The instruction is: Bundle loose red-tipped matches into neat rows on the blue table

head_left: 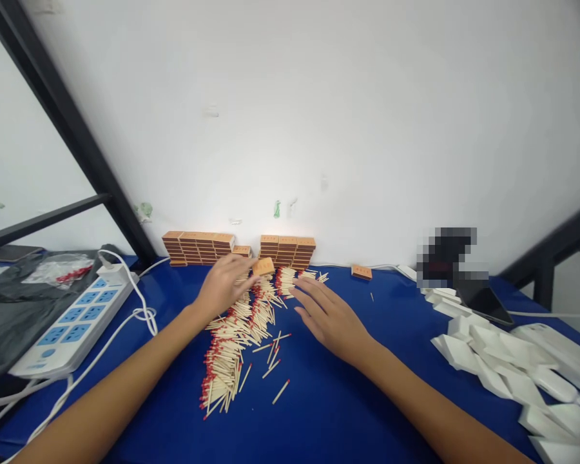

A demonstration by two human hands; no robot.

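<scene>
A long heap of red-tipped matches (pixel 236 341) lies on the blue table (pixel 319 412). My left hand (pixel 222 287) reaches over the heap's far end and pinches a small orange matchbox (pixel 263 266) between its fingertips. My right hand (pixel 326 312) hovers flat beside the heap, fingers stretched out and empty. Two stacks of orange matchboxes (pixel 198 248) (pixel 287 251) stand against the white wall just beyond the hands.
A lone matchbox (pixel 361 272) lies to the right near the wall. A white power strip (pixel 75 319) with cables sits on the left beside a grey bag (pixel 9 309). White cardboard pieces (pixel 507 367) pile up on the right, behind them a dark device (pixel 483 303).
</scene>
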